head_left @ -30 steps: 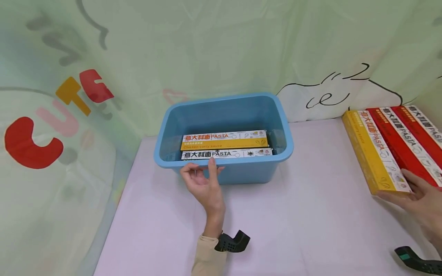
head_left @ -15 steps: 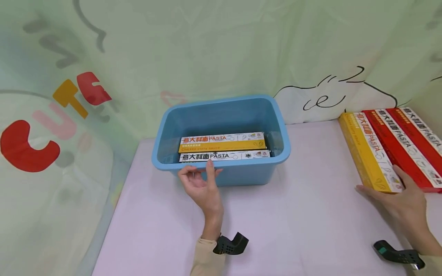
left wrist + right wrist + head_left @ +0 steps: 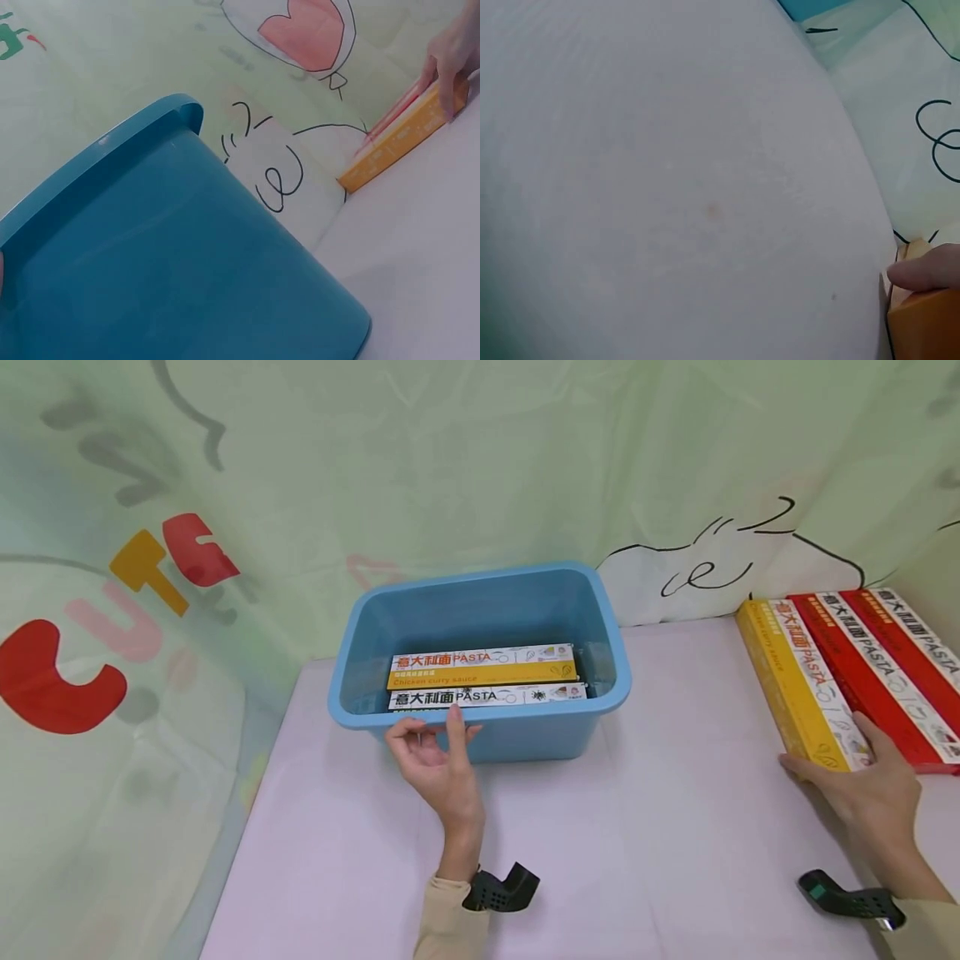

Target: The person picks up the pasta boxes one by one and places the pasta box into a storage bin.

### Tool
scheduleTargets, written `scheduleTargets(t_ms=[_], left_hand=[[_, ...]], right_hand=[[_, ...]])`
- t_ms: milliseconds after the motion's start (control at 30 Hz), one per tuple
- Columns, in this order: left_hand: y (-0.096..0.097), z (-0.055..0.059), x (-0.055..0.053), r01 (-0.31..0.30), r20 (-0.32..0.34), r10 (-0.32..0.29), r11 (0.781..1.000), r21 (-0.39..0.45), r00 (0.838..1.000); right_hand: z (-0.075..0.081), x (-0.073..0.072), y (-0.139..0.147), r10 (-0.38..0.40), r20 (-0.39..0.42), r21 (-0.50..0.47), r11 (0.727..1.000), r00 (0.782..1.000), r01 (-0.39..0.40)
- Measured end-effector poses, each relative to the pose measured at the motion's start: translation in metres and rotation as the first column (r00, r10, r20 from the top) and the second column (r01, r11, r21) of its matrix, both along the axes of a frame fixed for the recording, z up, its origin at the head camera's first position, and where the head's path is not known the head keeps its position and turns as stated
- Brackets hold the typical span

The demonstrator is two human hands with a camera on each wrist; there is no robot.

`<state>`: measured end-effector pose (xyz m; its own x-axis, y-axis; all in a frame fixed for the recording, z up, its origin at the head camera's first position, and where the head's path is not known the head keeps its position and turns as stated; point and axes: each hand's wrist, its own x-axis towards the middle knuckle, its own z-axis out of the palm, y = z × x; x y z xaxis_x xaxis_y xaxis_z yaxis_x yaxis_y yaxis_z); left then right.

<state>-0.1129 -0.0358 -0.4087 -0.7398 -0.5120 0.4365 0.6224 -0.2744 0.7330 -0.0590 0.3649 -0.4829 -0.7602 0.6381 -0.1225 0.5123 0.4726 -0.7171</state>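
Note:
In the head view my left hand (image 3: 441,768) holds the front rim of a blue plastic bin (image 3: 480,739), thumb up against the rim and fingers curled beneath it. Two pasta boxes lie inside: a yellow and white one (image 3: 483,672) and, nearer, one with a white face (image 3: 487,696). At the far right my right hand (image 3: 862,785) grips the near end of a yellow chicken curry pasta box (image 3: 798,685), thumb on its left side. The left wrist view shows this yellow box (image 3: 405,146) and the bin's wall (image 3: 172,247).
Two red pasta boxes (image 3: 873,677) lie side by side, right of the yellow box. A pale cloth covers the table (image 3: 675,827). Behind and to the left hangs a printed green curtain (image 3: 480,460).
My right hand and forearm have shifted left, with the hand now closer round the near end of the yellow pasta box. The left hand stays on the bin's rim.

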Motion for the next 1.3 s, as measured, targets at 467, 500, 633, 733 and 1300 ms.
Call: scheduleTargets(t_ms=[467, 500, 633, 733, 1300], left_hand=[[0.001, 0.001, 0.000, 0.010, -0.003, -0.010, 1.000, 0.005, 1.000], [0.001, 0.001, 0.000, 0.012, -0.002, -0.012, 1.000, 0.005, 1.000], [0.001, 0.001, 0.001, 0.015, 0.004, -0.015, 1.000, 0.011, 1.000], [0.001, 0.001, 0.001, 0.010, 0.011, -0.010, 1.000, 0.007, 1.000], [0.001, 0.000, 0.001, -0.013, 0.018, 0.013, 1.000, 0.004, 1.000]], right_hand=[[0.001, 0.006, -0.008, -0.142, 0.033, -0.064, 0.988, 0.989, 0.144], [0.001, 0.007, -0.008, -0.147, 0.033, -0.067, 0.987, 0.989, 0.149], [0.006, 0.017, -0.012, -0.143, 0.049, -0.064, 0.987, 0.988, 0.146], [0.014, 0.027, -0.015, -0.136, 0.115, -0.044, 0.989, 0.984, 0.142], [0.080, 0.068, -0.048, 0.224, -0.242, 0.074, 0.974, 0.944, -0.212]])
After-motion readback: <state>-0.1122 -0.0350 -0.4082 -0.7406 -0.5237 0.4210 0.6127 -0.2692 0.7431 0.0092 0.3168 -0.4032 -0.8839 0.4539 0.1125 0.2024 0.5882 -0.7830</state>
